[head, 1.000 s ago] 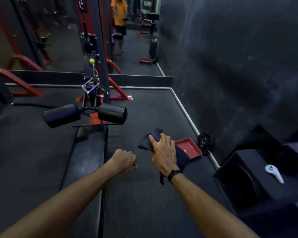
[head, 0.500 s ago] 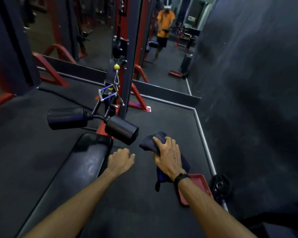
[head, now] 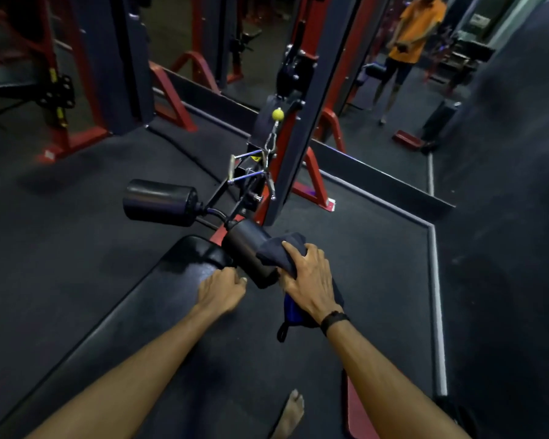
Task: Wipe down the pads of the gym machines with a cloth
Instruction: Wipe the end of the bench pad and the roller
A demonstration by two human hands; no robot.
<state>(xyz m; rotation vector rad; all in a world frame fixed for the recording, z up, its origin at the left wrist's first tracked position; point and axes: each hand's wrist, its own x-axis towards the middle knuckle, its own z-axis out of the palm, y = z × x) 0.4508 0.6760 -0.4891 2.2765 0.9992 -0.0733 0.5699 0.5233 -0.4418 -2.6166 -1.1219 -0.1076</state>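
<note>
Here, from the head view, we press the cloth onto the near roller pad with our right hand, fingers curled over the fabric. Our left hand sits just left of that roller, above the bench pad; we cannot tell whether it grips anything. The far roller lies beyond, to the left. We judge the cloth soft and light, best bunched in the palm; the roller looks firm, smooth, likely to spin.
</note>
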